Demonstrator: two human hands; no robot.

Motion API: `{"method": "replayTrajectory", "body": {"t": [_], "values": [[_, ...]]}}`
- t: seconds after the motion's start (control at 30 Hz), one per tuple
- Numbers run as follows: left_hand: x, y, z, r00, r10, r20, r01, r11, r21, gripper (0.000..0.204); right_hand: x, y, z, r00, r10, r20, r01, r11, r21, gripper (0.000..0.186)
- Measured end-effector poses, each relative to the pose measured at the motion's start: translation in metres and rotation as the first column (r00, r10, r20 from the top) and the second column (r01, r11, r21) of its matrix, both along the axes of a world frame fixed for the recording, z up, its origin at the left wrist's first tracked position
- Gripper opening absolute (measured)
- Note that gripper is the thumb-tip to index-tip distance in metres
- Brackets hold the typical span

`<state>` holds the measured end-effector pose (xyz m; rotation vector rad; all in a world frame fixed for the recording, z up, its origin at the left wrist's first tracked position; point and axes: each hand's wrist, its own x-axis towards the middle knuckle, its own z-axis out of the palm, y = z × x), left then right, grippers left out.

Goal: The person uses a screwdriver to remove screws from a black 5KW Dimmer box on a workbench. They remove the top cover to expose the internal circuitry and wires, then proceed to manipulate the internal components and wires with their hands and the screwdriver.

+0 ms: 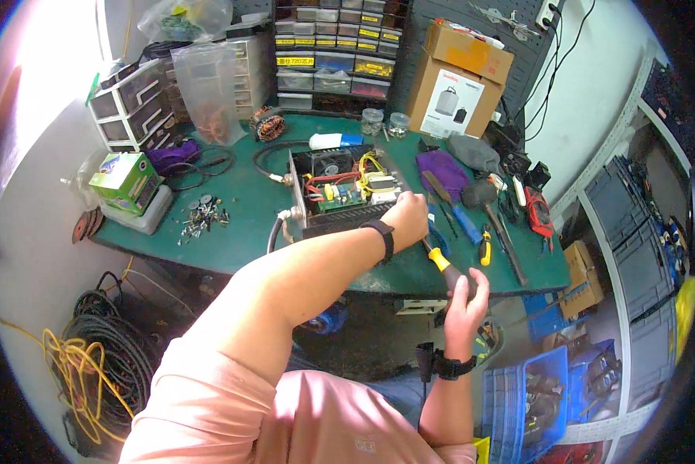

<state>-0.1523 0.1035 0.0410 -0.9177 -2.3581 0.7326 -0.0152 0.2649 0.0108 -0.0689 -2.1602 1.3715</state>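
Note:
An opened black metal case (339, 219) with a circuit board, a fan, and red and yellow wires inside lies at the middle of the bench. My left hand (408, 219) is closed in a pinch at the case's right end; what its fingers hold is hidden. From near that hand a screwdriver (439, 259) with a yellow and dark handle slants down toward me. My right hand (465, 300) holds the butt of this handle between thumb and fingers, just off the bench's front edge. Thick black cables join the case's left panel.
Loose screws (203, 220) lie left of the case. On the right are a mallet (483, 195), a blue-handled file (465, 222), yellow-handled pliers (485, 246), a purple cloth (443, 172) and a red meter (538, 210). Drawer units and a cardboard box (462, 81) stand behind.

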Motion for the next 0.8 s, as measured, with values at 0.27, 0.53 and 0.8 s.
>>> {"method": "replayTrajectory", "body": {"t": [0.27,0.53,0.8], "values": [[-0.002,0.000,-0.003,0.999,-0.006,0.034,0.005,0.999,0.032,0.017,-0.004,0.000,-0.005,0.999,0.032,0.008,-0.030,0.992,-0.124,0.045],[-0.004,0.001,-0.003,0.998,-0.008,0.063,0.005,0.999,0.041,0.017,-0.005,-0.004,-0.005,0.999,0.025,-0.030,-0.027,0.995,-0.093,0.039],[0.000,-0.001,0.000,0.999,-0.014,0.037,0.013,1.000,0.017,0.019,-0.006,-0.012,-0.008,0.967,-0.065,-0.245,0.100,0.986,0.131,0.034]]}}
